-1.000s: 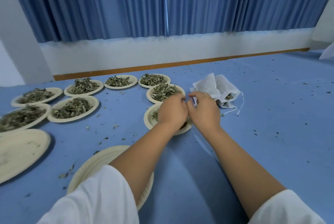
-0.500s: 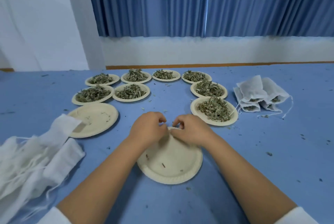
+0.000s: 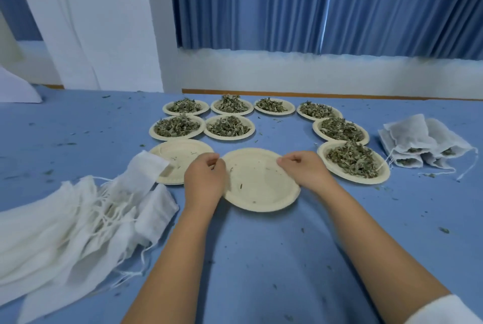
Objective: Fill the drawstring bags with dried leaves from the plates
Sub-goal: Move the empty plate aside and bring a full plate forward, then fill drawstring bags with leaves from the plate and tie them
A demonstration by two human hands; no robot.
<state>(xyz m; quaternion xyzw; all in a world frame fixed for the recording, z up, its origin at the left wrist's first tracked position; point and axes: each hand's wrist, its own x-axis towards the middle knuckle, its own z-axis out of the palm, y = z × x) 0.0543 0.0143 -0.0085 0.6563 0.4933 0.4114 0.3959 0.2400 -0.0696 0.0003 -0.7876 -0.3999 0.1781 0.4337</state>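
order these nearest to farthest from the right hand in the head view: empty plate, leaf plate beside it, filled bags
1. Empty round paper plate, centre: the right hand holds its rim.
2. Paper plate heaped with dried leaves, just right of the hand.
3. White filled drawstring bags, far right.

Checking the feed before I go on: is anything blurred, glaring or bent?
Head view, mid-frame: the leaf plates and the empty plate are sharp. Head view, lower left: the empty bags smear soft. Head view overall: light is soft and even, with no glare and only faint shadows beside the forearms; the lens stretches the corners.
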